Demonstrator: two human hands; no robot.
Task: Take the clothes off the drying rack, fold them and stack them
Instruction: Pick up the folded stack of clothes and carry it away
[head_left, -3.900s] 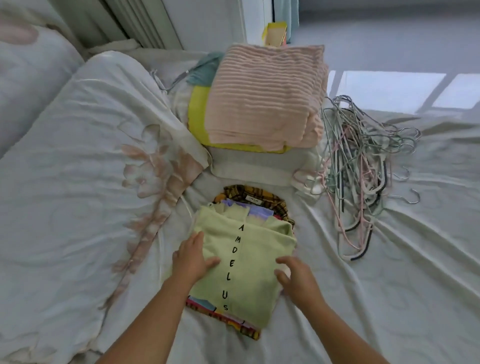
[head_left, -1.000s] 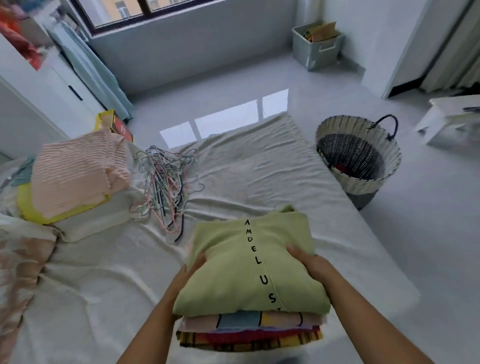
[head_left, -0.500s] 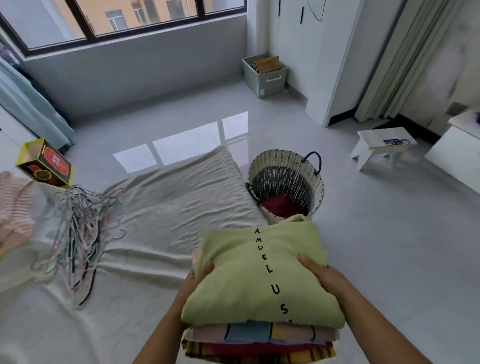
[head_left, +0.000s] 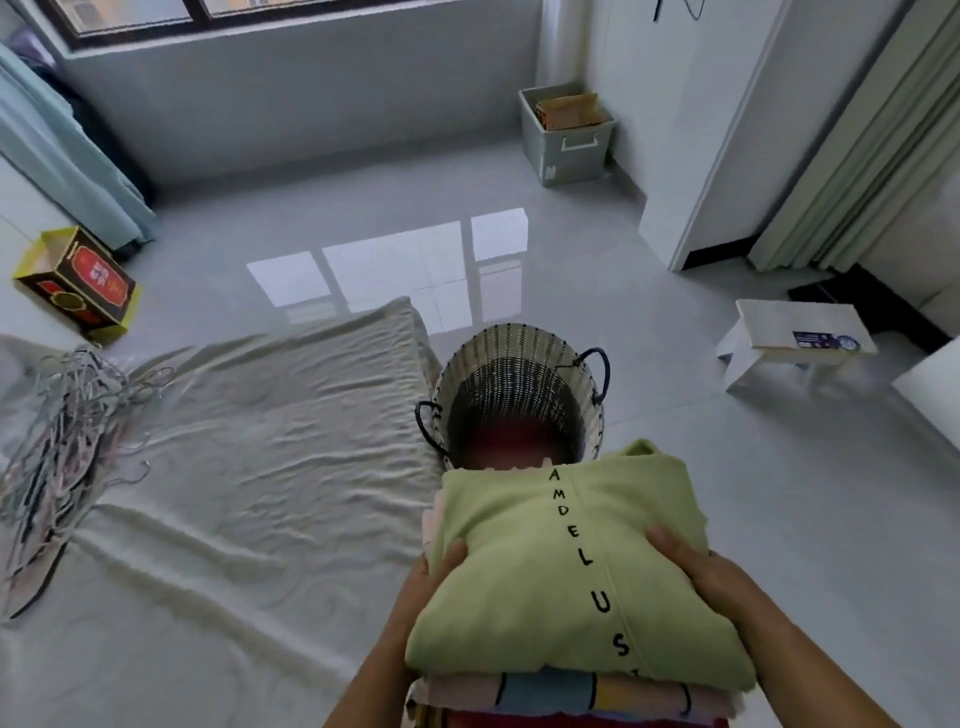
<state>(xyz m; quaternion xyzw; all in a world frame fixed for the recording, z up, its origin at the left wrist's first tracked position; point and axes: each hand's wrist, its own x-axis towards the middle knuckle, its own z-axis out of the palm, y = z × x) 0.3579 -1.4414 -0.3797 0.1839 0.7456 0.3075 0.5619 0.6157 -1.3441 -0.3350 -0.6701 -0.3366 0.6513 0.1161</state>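
Left hand (head_left: 439, 569): grips the left flank of the stack of folded clothes (head_left: 545, 696). The thumb lies over the top and the fingers are hidden beneath.
Right hand (head_left: 696, 569): grips the right flank in the same way, thumb on top and fingers out of sight under the pile.
Stack of folded clothes: held between both hands, lifted clear. 3.9 s ago it lay on the bed sheet (head_left: 260, 467) under both palms.
Green top (head_left: 519, 571): uppermost layer, with black lettering running away from the hands. Striped and red layers show beneath it at the near edge.
Bed sheet: left of the left hand, creased. The stack now sits mostly past its right edge; a second ago it was over the sheet.
Wicker basket (head_left: 519, 358): straight ahead of the hands, its near rim hidden behind the stack's far edge. Half a second ago more of its inside showed.
Hangers (head_left: 57, 452): well left of the left hand, heaped on the sheet.
White stool (head_left: 795, 338): ahead and right of the right hand, on the floor.
Yellow box (head_left: 78, 283): beyond the hangers, far left.
Grey bin (head_left: 569, 137): farthest ahead, by the wall, with cardboard inside.
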